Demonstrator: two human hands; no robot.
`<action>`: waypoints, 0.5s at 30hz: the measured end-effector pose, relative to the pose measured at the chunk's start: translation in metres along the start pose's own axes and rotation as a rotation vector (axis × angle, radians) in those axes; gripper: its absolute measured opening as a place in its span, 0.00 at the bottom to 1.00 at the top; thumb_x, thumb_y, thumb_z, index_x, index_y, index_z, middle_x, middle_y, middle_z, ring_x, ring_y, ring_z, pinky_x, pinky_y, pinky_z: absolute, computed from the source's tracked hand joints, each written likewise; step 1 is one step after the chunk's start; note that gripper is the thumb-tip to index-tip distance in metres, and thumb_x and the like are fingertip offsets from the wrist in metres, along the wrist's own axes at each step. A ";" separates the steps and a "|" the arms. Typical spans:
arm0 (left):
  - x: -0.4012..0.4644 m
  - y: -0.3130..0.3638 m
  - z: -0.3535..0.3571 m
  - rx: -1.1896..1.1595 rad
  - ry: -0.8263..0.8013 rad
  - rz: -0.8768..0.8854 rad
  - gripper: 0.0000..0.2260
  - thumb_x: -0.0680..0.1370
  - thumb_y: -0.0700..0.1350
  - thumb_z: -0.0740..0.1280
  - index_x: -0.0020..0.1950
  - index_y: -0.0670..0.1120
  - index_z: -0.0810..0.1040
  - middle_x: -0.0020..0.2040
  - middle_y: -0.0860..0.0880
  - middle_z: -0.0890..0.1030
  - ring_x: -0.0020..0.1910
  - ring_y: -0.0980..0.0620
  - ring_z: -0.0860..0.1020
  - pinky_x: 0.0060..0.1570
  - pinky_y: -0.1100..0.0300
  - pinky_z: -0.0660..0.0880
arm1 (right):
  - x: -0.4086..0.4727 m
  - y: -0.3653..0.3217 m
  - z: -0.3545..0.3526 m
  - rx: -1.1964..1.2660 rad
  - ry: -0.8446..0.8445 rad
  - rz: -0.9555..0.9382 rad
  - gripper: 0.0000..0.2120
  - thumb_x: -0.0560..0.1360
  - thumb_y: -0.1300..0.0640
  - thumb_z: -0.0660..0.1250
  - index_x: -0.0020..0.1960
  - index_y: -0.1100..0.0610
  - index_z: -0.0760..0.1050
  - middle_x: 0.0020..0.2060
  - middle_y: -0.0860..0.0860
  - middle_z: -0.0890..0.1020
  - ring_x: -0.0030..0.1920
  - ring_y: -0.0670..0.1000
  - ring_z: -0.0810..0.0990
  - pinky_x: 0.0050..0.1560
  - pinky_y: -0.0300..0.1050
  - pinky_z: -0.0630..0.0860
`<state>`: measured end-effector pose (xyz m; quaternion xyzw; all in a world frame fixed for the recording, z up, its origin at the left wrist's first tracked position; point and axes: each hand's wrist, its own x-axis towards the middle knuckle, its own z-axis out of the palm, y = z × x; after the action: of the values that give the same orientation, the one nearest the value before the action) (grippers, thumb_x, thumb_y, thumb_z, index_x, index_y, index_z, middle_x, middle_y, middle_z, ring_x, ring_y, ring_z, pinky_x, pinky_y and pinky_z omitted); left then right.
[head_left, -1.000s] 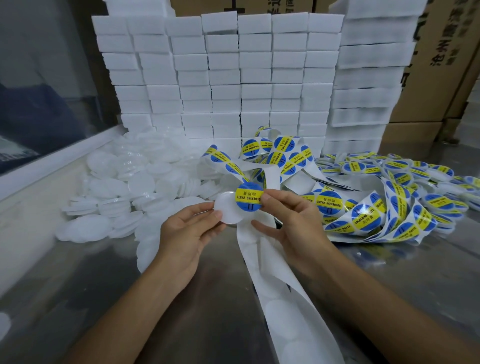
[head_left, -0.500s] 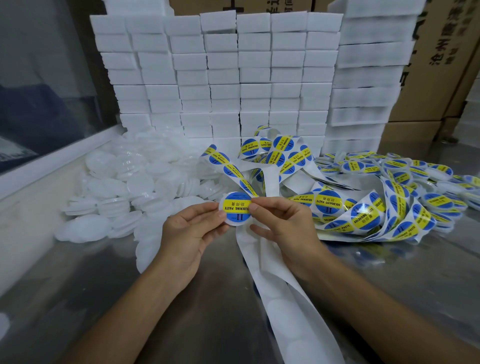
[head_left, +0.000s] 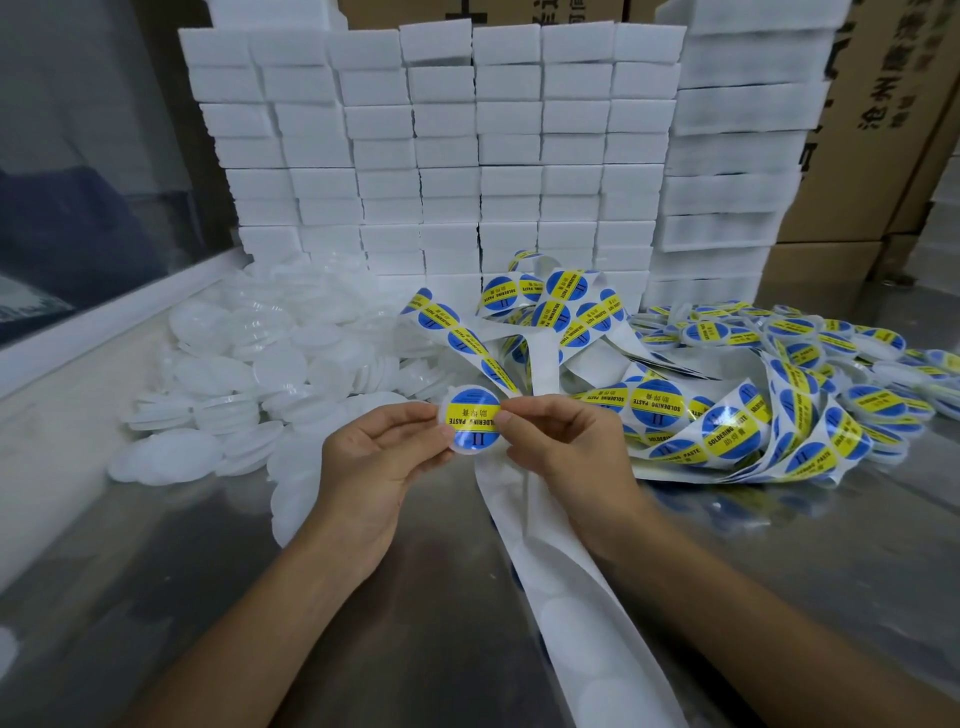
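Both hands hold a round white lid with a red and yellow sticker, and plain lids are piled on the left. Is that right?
Nearly. The head view shows the sticker is blue and yellow, not red. The left hand and right hand do hold the round white lid, with plain lids piled on the left.

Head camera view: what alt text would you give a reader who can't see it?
A left hand and a right hand pinch a round white plastic lid bearing a blue-and-yellow sticker over a grey metal table. Plain white lids heap at left, sticker strips and labelled lids at right, white foam blocks behind.
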<state>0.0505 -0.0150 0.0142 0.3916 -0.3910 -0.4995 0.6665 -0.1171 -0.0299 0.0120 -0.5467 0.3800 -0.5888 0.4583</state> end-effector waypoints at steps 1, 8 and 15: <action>-0.001 0.000 0.000 0.015 -0.005 0.015 0.10 0.62 0.36 0.75 0.42 0.42 0.83 0.40 0.41 0.85 0.39 0.48 0.84 0.39 0.61 0.81 | 0.000 0.000 0.000 -0.039 0.012 -0.046 0.07 0.72 0.62 0.76 0.39 0.49 0.86 0.39 0.50 0.87 0.41 0.47 0.85 0.43 0.40 0.79; -0.003 0.000 0.002 0.156 -0.006 0.141 0.12 0.67 0.29 0.74 0.37 0.47 0.85 0.38 0.44 0.85 0.40 0.49 0.84 0.42 0.63 0.81 | 0.004 0.007 0.001 -0.222 0.078 -0.150 0.07 0.70 0.60 0.77 0.38 0.51 0.82 0.32 0.46 0.85 0.33 0.42 0.82 0.37 0.32 0.76; -0.003 0.002 0.003 0.033 -0.042 0.072 0.09 0.60 0.38 0.76 0.39 0.46 0.85 0.39 0.45 0.85 0.39 0.51 0.84 0.39 0.64 0.79 | 0.001 0.009 -0.001 -0.255 0.066 -0.121 0.13 0.72 0.51 0.76 0.54 0.51 0.78 0.35 0.56 0.82 0.32 0.53 0.80 0.37 0.49 0.78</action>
<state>0.0480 -0.0116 0.0166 0.3775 -0.4269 -0.4766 0.6694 -0.1170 -0.0330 0.0039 -0.6029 0.4329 -0.5799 0.3359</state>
